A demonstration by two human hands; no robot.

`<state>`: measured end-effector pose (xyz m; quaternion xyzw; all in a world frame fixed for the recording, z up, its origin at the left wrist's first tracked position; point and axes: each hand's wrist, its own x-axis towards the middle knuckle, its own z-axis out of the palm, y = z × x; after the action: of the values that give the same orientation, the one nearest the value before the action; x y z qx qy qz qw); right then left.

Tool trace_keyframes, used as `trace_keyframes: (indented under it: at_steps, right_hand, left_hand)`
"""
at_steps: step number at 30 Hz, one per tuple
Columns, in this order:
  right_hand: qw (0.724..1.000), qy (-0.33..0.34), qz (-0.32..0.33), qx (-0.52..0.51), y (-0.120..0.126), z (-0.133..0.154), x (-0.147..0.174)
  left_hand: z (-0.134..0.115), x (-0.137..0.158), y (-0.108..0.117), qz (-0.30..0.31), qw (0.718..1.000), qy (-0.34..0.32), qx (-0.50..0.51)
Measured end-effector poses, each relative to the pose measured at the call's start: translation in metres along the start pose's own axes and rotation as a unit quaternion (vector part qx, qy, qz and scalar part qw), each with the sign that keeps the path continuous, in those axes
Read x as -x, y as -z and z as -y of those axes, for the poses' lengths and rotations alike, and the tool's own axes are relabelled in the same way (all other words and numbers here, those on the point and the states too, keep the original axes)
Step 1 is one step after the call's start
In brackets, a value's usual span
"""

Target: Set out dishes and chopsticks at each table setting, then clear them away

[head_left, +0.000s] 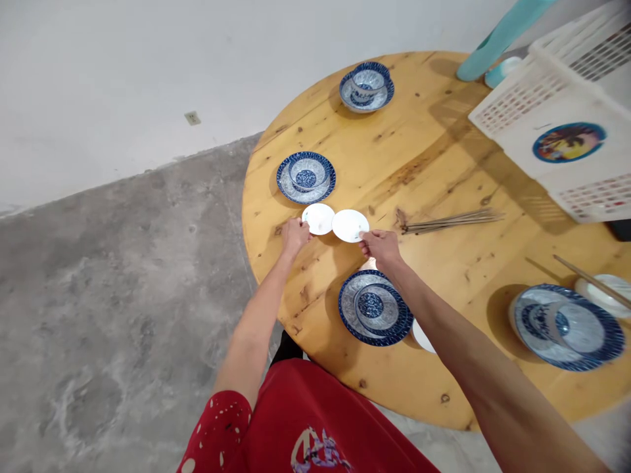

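My left hand (pixel 296 234) pinches the edge of a small white saucer (pixel 319 218). A second white saucer (pixel 349 225) is held at its right rim by my right hand (pixel 380 246). The two saucers are side by side, their edges meeting or nearly so, above the wooden table. Just beyond them sits a blue-patterned plate (pixel 292 188) with a matching bowl (pixel 306 175) in it. Closer to me, another blue-patterned plate (pixel 350 309) carries a bowl (pixel 377 309). Part of a white dish (pixel 422 336) shows beside that plate, mostly hidden by my right forearm.
The round wooden table (pixel 458 387) also bears a plate-and-bowl set (pixel 365 89) at the far side and stacked dishes (pixel 566 328) at right. Several chopsticks (pixel 451 221) lie in the middle. A white plastic basket (pixel 566 174) and a turquoise post (pixel 497 43) stand at the back right.
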<state>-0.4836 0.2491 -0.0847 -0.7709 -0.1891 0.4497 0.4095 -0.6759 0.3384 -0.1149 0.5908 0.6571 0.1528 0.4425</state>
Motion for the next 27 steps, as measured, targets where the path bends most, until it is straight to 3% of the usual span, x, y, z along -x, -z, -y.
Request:
trace_keyframes:
  at_steps: [14, 27]
  right_hand:
    - [0.999, 0.028, -0.043, 0.009, 0.022, -0.008, -0.005]
    - [0.998, -0.006, -0.052, -0.027, 0.034, -0.017, -0.01]
  left_hand:
    - [0.002, 0.014, -0.008, -0.001, 1.0, 0.018, 0.018]
    - [-0.002, 0.02, -0.011, -0.018, 0.998, 0.034, 0.048]
